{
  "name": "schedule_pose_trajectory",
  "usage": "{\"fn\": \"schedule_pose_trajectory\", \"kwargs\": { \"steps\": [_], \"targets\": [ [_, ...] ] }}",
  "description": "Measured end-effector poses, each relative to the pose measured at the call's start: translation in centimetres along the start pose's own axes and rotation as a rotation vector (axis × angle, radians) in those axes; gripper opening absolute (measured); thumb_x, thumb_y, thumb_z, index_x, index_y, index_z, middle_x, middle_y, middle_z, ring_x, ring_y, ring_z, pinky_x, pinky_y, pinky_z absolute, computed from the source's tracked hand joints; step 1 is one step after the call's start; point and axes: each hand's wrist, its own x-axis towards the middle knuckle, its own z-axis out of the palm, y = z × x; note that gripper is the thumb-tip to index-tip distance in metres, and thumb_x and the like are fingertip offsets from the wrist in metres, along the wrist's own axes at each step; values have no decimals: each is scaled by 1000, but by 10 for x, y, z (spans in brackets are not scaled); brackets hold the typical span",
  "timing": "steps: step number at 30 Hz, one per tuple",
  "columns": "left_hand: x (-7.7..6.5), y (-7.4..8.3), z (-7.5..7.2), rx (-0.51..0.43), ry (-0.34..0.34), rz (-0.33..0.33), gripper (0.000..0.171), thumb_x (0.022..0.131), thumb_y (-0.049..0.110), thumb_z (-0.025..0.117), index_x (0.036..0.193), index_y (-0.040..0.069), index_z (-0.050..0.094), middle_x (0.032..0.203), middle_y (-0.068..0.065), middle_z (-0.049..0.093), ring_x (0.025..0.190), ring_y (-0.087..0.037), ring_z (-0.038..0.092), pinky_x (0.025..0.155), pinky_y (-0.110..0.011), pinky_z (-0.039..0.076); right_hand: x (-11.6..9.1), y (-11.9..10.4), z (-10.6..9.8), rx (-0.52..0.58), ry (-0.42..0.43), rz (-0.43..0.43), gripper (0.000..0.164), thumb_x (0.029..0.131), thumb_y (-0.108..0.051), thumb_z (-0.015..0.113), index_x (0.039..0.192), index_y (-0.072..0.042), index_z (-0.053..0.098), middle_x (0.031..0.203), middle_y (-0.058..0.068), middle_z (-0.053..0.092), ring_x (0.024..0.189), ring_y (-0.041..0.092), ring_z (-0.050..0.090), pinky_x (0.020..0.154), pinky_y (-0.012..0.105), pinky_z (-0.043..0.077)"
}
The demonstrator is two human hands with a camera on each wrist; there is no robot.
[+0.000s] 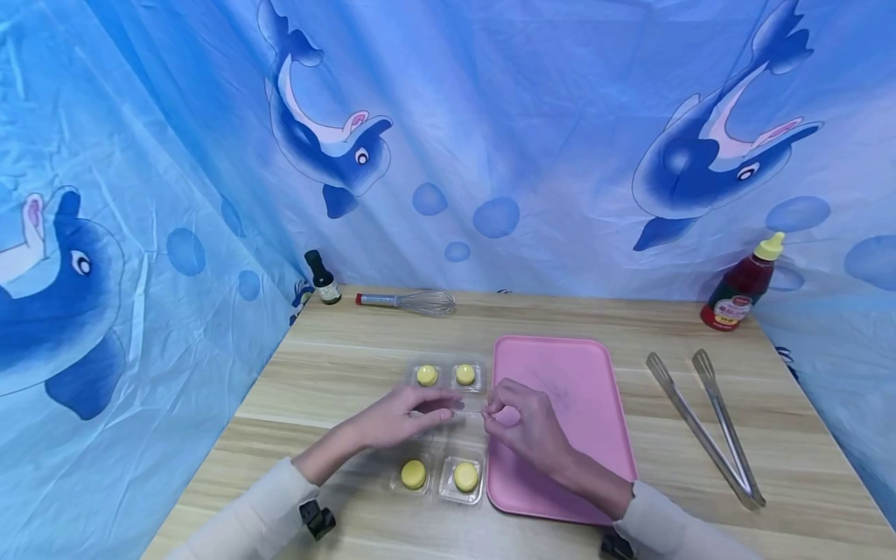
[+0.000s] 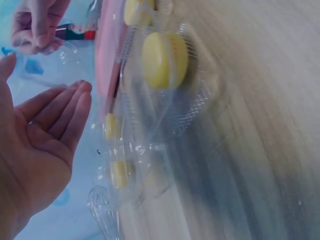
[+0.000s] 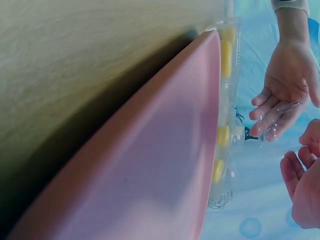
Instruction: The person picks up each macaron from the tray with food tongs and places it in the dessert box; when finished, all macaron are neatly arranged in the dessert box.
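Observation:
My right hand [image 1: 530, 426] pinches the edge of a small clear plastic lid [image 3: 280, 117] between thumb and fingertips, over the pink tray's left side. My left hand [image 1: 406, 416] faces it from the left. Its fingers are straight, and the fingertips are right at the lid's far side. Below and around the hands sit clear plastic boxes, each with a yellow macaron. Two are nearer, one with a left macaron [image 1: 413, 474] and one with a right macaron [image 1: 465, 477]. Two stand behind the hands, with a left macaron [image 1: 426, 376] and a right macaron [image 1: 465, 375].
A pink tray [image 1: 560, 365] lies right of the boxes. Metal tongs [image 1: 700, 420] lie further right, with a red sauce bottle [image 1: 735, 288] behind them. A whisk [image 1: 420, 302] and a small dark bottle [image 1: 323, 278] stand along the back, before a blue curtain [image 1: 560, 93].

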Motion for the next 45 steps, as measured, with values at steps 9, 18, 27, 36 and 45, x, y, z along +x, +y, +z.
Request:
{"fn": "schedule_pose_trajectory", "kwargs": {
  "steps": [9,18,27,36,45],
  "targets": [
    [0,3,-5,-181,-74,-88,60,102,27,73,153,2,54,143,-15,66,129,-27,66,110,-37,54,-3,0,-3,2,-127,44,30,78,5,84,100,-10,70,96,-2,72,91,17,71,82,34,65],
    [-4,1,-3,7,-44,-2,75,91,38,85,153,7,55,146,-5,65,130,-18,63,113,-37,51,-10,-4,-12,-21,-330,219,63,88,-36,89,138,-7,65,135,6,70,111,28,71,94,44,63],
    [-11,3,6,298,15,219,74,87,42,89,146,8,60,148,-5,63,136,-25,59,115,-46,49,-19,-11,-13,-29,-382,235,70,84,-39,91,139,-4,64,133,6,70,112,30,71,96,47,62],
    [-24,7,18,445,-45,225,79,87,48,88,149,8,58,147,-2,62,135,-19,60,115,-37,50,-34,-22,-6,-81,-408,199,73,77,-31,97,136,-2,64,131,5,70,118,26,69,104,45,58],
    [-34,11,28,529,-96,143,83,85,50,88,151,12,57,146,1,61,128,-14,62,109,-36,54,-42,-30,3,-179,-448,166,78,72,-30,100,135,-2,65,129,3,70,113,19,69,100,37,61]
  ]
}}
